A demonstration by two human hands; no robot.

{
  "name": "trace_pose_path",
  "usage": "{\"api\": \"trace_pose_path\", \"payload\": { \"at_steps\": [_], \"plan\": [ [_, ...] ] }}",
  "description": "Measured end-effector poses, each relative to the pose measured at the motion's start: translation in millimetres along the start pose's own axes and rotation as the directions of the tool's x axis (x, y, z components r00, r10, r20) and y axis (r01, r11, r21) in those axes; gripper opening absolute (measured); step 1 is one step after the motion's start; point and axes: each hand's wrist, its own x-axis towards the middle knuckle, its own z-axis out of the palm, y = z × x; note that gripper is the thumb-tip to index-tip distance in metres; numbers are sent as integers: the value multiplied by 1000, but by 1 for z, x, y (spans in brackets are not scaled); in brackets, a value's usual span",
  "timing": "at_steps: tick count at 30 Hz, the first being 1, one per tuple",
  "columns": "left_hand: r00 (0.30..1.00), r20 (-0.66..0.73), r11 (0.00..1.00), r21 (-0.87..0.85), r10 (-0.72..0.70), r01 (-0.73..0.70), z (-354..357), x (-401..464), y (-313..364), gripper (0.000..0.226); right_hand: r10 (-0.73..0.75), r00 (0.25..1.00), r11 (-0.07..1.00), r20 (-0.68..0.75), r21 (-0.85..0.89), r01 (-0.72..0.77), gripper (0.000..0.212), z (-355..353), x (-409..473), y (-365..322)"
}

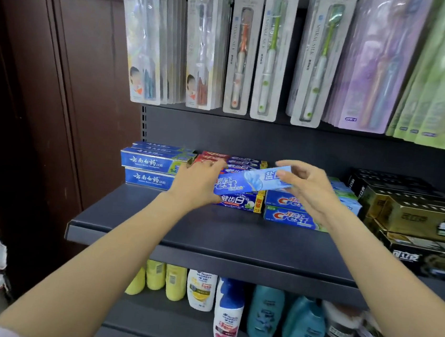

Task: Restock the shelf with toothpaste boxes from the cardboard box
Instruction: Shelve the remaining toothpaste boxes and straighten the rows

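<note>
Holding a long pale-blue Crest toothpaste carton point(253, 181) tilted above the stacked blue boxes; left hand point(200, 184) grips one end, right hand point(307, 189) pinches the other between thumb and fingers. Level it first, then lower squarely onto the stack beneath the fingers.

light: bright, even | edges: wide-angle bending | blur: soft lower corners

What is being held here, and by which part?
A Crest box, held by its two ends: left hand at the left end, right hand pinching the right end.
</note>
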Motion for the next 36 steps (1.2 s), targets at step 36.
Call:
{"api": "trace_pose_path", "payload": {
  "at_steps": [36],
  "plan": [
    [984, 5, 983, -35, 179, -178, 58, -3, 160, 30, -169, 985, 159, 22, -986, 49, 35, -110, -71, 57]
  ]
}}
